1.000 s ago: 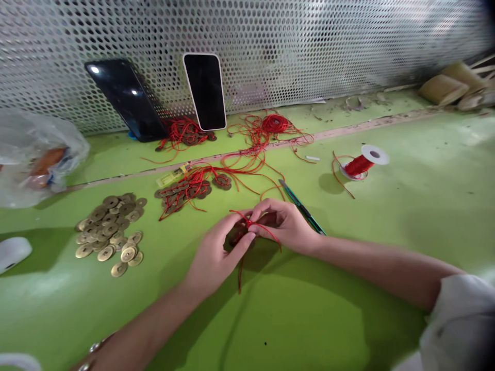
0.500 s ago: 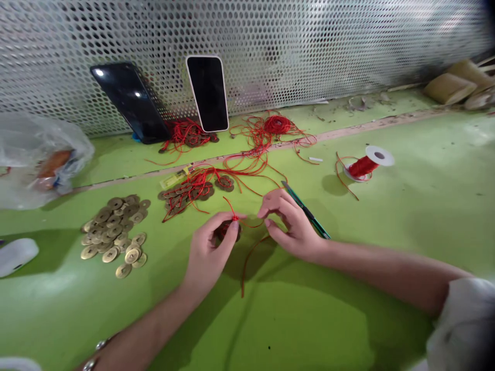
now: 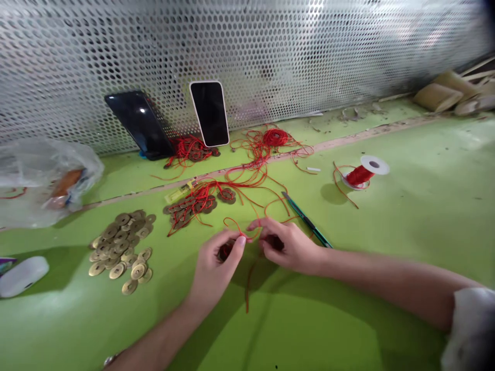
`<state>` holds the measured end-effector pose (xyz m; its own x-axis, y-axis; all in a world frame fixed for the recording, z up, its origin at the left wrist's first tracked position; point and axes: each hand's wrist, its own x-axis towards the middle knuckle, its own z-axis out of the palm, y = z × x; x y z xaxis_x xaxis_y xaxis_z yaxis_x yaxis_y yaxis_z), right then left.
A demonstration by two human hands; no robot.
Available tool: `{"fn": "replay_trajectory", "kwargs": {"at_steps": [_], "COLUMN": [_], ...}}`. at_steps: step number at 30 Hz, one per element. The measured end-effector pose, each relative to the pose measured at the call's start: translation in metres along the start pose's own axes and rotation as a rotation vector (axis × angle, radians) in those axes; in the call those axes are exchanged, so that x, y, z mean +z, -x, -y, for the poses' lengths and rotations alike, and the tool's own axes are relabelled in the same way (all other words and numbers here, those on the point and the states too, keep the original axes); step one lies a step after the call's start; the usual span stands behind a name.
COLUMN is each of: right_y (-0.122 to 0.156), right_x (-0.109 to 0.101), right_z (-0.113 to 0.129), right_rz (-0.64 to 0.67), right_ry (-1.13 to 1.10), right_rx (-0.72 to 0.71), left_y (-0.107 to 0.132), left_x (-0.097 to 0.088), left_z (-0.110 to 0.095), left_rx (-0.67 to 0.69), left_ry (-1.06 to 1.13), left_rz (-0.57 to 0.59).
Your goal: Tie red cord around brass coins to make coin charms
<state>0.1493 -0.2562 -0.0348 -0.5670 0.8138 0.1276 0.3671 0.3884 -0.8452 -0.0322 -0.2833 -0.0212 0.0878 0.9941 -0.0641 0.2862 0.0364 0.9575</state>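
Note:
My left hand is closed around a small bundle of dark coins tied with red cord. My right hand pinches the red cord close to the left fingertips, where the cord makes a small loop; its tail hangs down onto the green table. Both hands meet near the middle of the table. A pile of loose brass coins lies to the left of my left hand.
Strung coin bundles with red cord lie beyond the hands. A green-handled tool lies right of my right hand. A spool of red cord, two leaning phones, a plastic bag and a perforated metal wall surround the area.
My right hand came back toward the left hand and closed on the cord. The view tilted down a little.

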Motion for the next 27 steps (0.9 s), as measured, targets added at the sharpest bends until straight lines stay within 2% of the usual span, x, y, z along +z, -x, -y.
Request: {"fn": "replay_trajectory", "kwargs": {"at_steps": [3,8,14,18,22,27], "right_y": [-0.001,-0.001,-0.006,-0.007,-0.003,0.005], "right_x": [0.001,0.004,0.010,0.019,0.035,0.049], "right_z": [-0.001,-0.005,-0.003,0.011,0.033,0.038], "right_rz": [-0.004,0.022,-0.140,-0.183,-0.183,-0.131], "right_ry": [-0.011,-0.030,0.049,0.110,0.008,-0.077], "right_rx": [0.006,-0.066,-0.061,-0.061,0.012,-0.083], "left_y": [0.000,-0.001,-0.002,-0.003,-0.008,-0.017], "left_x": [0.000,0.001,0.002,-0.007,-0.024,-0.037], "left_z": [0.000,0.000,0.001,0.003,0.010,0.019], "left_rx": [0.028,0.054,0.078,0.048,0.038,0.038], "left_ry": [-0.014,0.028,0.074,0.139,0.145,-0.036], "left_rz": [0.019,0.047,0.126,0.061,-0.045,-0.185]}}
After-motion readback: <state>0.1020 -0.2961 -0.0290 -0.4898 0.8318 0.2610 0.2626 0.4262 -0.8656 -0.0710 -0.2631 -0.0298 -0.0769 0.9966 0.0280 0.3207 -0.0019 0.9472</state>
